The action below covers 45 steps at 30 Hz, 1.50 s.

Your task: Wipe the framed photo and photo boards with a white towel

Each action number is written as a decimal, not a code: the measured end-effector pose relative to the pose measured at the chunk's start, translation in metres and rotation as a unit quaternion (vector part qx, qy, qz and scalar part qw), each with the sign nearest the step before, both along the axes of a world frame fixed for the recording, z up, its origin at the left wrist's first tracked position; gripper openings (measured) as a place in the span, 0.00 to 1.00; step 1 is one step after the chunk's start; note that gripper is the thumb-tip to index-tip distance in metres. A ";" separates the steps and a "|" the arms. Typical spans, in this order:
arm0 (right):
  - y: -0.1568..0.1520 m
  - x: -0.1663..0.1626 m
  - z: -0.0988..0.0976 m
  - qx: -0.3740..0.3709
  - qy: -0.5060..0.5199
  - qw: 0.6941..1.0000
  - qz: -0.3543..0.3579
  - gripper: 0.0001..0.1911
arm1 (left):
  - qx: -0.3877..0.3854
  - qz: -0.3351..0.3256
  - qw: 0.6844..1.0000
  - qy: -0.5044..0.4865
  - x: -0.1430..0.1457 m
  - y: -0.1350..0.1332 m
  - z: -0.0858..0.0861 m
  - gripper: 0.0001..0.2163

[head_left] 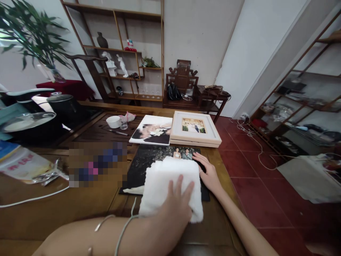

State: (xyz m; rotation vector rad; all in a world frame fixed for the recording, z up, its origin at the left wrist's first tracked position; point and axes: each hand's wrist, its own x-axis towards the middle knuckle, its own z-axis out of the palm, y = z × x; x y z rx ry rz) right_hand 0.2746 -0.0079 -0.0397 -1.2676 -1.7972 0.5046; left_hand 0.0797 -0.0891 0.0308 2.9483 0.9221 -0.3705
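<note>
A folded white towel (173, 174) lies over the lower part of a dark photo panel (151, 154), which shows a couple in front of foliage. My left hand (176, 202) presses on the towel from above, fingers spread and fairly flat; its thumb is hidden. At the panel's right edge rests my right hand (207, 170), its fingers stretched out over the corner beside the pictured couple. Behind the panel are a white-edged photo print (151, 129) and a pale wooden picture frame (195, 128) stacked on another, with a wedding photo in it.
On the brown table (87, 213) are a white bowl (113, 122), a small clear cup (124, 125), a plastic packet (23, 163) and a white cable (34, 202). A lidded pan (29, 124) and dark pot (62, 106) stand at left. Red floor tiles (250, 181) lie right.
</note>
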 end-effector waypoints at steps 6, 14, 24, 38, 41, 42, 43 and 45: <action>0.000 -0.001 0.001 -0.015 0.017 1.000 -0.004 0.16 | 0.026 0.005 0.997 -0.072 -0.005 0.005 -0.005 0.16; -0.002 0.000 0.000 -0.083 0.167 0.981 -0.051 0.22 | 0.061 0.018 0.987 -0.145 0.011 0.065 -0.010 0.15; -0.003 -0.002 0.004 -0.042 0.108 0.993 -0.030 0.19 | -0.021 -0.132 0.986 -0.105 -0.008 -0.003 0.016 0.11; -0.005 -0.007 0.007 0.033 -0.018 0.999 0.013 0.13 | -0.036 -0.009 0.933 -0.358 0.012 0.115 -0.004 0.14; -0.006 -0.007 0.008 0.037 -0.018 0.999 0.015 0.13 | -0.048 -0.030 0.932 -0.357 0.014 0.116 -0.013 0.20; -0.005 -0.007 0.008 0.038 -0.018 0.999 0.020 0.14 | -0.051 -0.034 0.935 -0.350 0.010 0.116 -0.016 0.21; -0.005 -0.007 0.007 0.039 -0.019 0.999 0.025 0.14 | -0.054 -0.036 0.938 -0.342 0.005 0.116 -0.018 0.22; -0.004 -0.006 0.006 0.040 -0.017 0.999 0.028 0.13 | -0.053 -0.030 0.945 -0.321 -0.010 0.116 -0.022 0.22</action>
